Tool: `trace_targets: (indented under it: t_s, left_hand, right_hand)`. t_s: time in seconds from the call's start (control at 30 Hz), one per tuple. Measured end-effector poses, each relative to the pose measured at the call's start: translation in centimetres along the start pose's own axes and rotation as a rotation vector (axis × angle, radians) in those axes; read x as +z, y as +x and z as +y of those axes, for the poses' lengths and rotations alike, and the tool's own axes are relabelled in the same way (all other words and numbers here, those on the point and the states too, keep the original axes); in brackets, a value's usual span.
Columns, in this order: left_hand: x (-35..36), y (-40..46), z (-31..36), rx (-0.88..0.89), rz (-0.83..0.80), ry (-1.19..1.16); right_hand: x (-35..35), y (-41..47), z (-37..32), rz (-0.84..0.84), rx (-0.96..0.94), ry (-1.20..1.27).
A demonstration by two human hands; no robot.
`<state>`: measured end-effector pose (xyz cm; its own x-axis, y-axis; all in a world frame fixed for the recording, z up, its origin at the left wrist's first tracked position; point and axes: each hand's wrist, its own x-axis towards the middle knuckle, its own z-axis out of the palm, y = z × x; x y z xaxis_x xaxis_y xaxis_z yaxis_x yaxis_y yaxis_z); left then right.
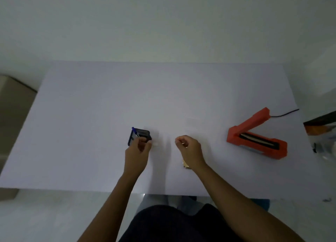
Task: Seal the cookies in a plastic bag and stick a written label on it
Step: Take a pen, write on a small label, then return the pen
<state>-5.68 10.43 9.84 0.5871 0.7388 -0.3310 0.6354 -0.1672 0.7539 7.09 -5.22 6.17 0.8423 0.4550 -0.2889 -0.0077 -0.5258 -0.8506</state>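
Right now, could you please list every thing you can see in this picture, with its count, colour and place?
Table: one, white, fills the middle of the view.
Heat sealer: one, orange, lid raised, right side of the table.
Cable: one, black, behind the sealer.
Dark pad: one, black, centre-left, partly under the left hand.
Pen: one, blue, lying on the pad.
Cookie: one visible, golden, beside the right wrist.
Package: one, black and orange, right edge.
Box: one, beige, left edge.
Left hand: fingers curled; a clear bag may be between the hands, too faint to confirm.
Right hand: fingers curled likewise.
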Motion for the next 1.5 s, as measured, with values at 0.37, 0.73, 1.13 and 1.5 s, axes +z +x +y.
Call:
trace_targets:
  t_s: [0.37,0.73,1.13,1.5]
  left_hand:
    - [-6.1,7.2,-6.1,-0.045,-0.051,0.171]
    - [-6.1,9.8,-8.0,0.102,-0.231,0.293]
    - [-8.5,14.4,-6.5,0.087,-0.109,0.307]
    - [-8.9,14.1,-4.6,0.074,-0.078,0.252]
  right_hand:
    - [12.2,2.7,-8.7,-0.253,-0.108,-0.398]
    - [15.2,3.5,-9.3,-0.416,-0.006,-0.455]
    - [9.5,2.3,-9.6,-0.066,0.365,1.139]
    - [11.0,2.8,-10.3,0.091,0.492,0.859]
